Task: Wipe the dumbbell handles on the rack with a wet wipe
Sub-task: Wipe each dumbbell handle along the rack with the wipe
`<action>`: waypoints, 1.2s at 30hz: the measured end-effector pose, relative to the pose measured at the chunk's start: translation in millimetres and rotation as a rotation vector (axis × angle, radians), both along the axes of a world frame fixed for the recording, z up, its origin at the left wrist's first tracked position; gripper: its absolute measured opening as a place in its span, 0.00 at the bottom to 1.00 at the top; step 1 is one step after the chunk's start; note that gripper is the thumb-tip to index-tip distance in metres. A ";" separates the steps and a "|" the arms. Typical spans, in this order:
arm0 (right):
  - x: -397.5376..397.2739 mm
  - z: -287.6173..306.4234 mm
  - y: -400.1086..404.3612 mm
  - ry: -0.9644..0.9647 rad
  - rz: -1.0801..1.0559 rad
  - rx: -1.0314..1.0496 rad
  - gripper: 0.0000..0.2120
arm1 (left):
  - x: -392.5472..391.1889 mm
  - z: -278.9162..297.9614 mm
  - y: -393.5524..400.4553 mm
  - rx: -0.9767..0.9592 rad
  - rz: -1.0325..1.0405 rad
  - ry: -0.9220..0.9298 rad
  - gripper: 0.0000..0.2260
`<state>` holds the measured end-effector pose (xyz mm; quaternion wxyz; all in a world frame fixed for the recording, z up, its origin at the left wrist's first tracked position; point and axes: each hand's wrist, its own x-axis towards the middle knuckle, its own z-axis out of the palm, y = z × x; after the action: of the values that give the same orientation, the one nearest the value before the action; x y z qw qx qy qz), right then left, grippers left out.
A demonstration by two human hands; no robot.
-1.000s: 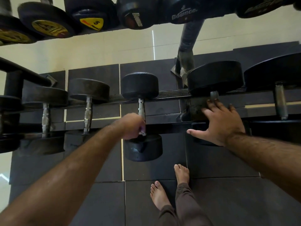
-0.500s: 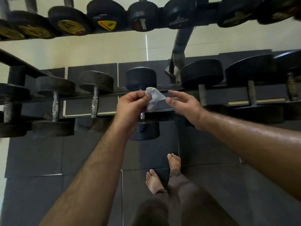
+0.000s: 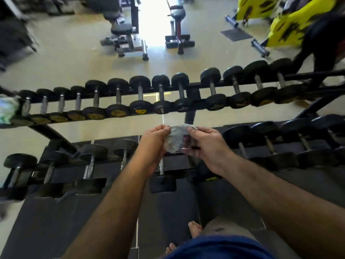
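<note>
A greyish wet wipe [image 3: 175,140] is stretched between both hands, held in the air above the lower tier of the dumbbell rack [image 3: 192,85]. My left hand [image 3: 154,144] pinches its left edge and my right hand [image 3: 204,144] pinches its right edge. Below the hands a black dumbbell with a metal handle [image 3: 161,168] lies on the lower tier, partly hidden by my left wrist. The upper tier carries a long row of black dumbbells [image 3: 140,94] with steel handles.
More dumbbells [image 3: 89,165] fill the lower tier left and right. A pale green-and-white packet [image 3: 7,109] sits at the upper tier's left end. Weight benches [image 3: 127,38] and yellow machines [image 3: 283,23] stand beyond the rack. My bare feet [image 3: 194,228] are on dark floor mats.
My left hand came off the lower dumbbell handle with the wipe, and my right hand left the rack and took the wipe's other edge. The view tilted up, showing the upper tier.
</note>
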<state>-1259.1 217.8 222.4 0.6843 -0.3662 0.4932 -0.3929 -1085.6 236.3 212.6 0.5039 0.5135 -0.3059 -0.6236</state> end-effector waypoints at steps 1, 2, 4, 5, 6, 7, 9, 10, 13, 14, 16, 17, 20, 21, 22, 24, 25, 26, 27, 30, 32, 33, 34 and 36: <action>-2.6 11.4 3.9 -0.007 -0.027 -0.007 0.07 | -6.9 11.3 2.9 -0.002 -0.006 -0.011 0.09; -5.4 20.8 6.3 -0.011 -0.059 -0.015 0.07 | -13.5 21.0 5.7 -0.025 -0.016 -0.037 0.11; -12.4 36.3 6.9 -0.026 -0.140 -0.009 0.06 | -26.5 39.8 9.7 -0.120 -0.053 -0.121 0.13; -17.0 43.2 5.2 -0.035 -0.180 0.005 0.08 | -32.1 48.3 10.9 -0.181 -0.074 -0.177 0.12; -22.4 49.2 2.0 -0.043 -0.206 0.022 0.10 | -36.8 55.8 11.4 -0.235 -0.097 -0.224 0.11; -28.2 55.1 -1.5 -0.052 -0.215 0.046 0.12 | -41.2 62.0 11.3 -0.266 -0.121 -0.239 0.11; -42.8 65.0 -10.5 -0.081 -0.204 0.095 0.16 | -50.7 73.1 9.6 -0.281 -0.164 -0.223 0.17; -50.8 67.8 -14.4 -0.103 -0.197 0.111 0.17 | -56.5 77.3 8.4 -0.280 -0.181 -0.231 0.20; -75.1 67.1 -24.2 -0.148 -0.192 0.111 0.16 | -76.3 82.7 0.5 -0.315 -0.164 -0.320 0.20; -84.0 65.3 -28.5 -0.120 -0.181 0.089 0.16 | -83.1 82.8 -3.0 -0.325 -0.146 -0.331 0.18; -101.0 67.6 -32.8 0.025 -0.131 0.016 0.16 | -98.5 84.1 -9.8 -0.318 -0.096 -0.343 0.15; -109.9 70.0 -33.5 0.139 -0.123 -0.037 0.18 | -107.6 84.5 -13.6 -0.308 -0.063 -0.362 0.14; -144.9 71.1 -34.4 0.502 -0.416 -0.428 0.21 | -140.0 87.1 -22.5 -0.270 0.059 -0.440 0.09; -156.8 71.5 -34.9 0.534 -0.469 -0.579 0.18 | -151.6 88.7 -26.0 -0.265 0.092 -0.455 0.08; -167.9 70.6 -37.3 0.539 -0.423 -0.662 0.15 | -163.7 91.0 -29.8 -0.271 0.102 -0.463 0.07; -183.8 75.6 -44.3 0.450 -0.191 -0.595 0.10 | -188.5 98.1 -38.5 -0.295 0.049 -0.462 0.07; -190.4 81.3 -46.4 0.325 -0.105 -0.468 0.10 | -200.6 101.7 -42.8 -0.303 0.006 -0.452 0.06; -197.9 85.4 -49.9 0.180 -0.046 -0.346 0.10 | -211.7 104.7 -47.0 -0.310 -0.036 -0.442 0.06; -206.4 90.1 -53.0 0.048 -0.002 -0.271 0.10 | -221.5 106.8 -51.0 -0.319 -0.075 -0.432 0.07; -234.7 95.8 -64.5 -0.083 0.089 -0.199 0.10 | -244.1 109.1 -61.7 -0.324 -0.150 -0.433 0.09; -250.9 94.3 -72.4 -0.141 0.088 -0.134 0.10 | -254.8 108.6 -68.7 -0.317 -0.143 -0.442 0.08; -257.2 93.8 -76.8 -0.172 0.062 -0.092 0.10 | -259.6 108.1 -72.2 -0.318 -0.121 -0.446 0.08; -261.5 92.1 -81.5 -0.196 0.025 -0.049 0.09 | -262.2 107.3 -75.2 -0.319 -0.088 -0.442 0.06; -271.3 90.4 -90.0 -0.271 -0.029 0.040 0.09 | -269.9 103.6 -81.0 -0.296 -0.002 -0.367 0.05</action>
<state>-1530.4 127.7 312.8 0.7459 -0.2891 0.4093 -0.4387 -1355.5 155.3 316.2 0.5089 0.5383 -0.4811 -0.4688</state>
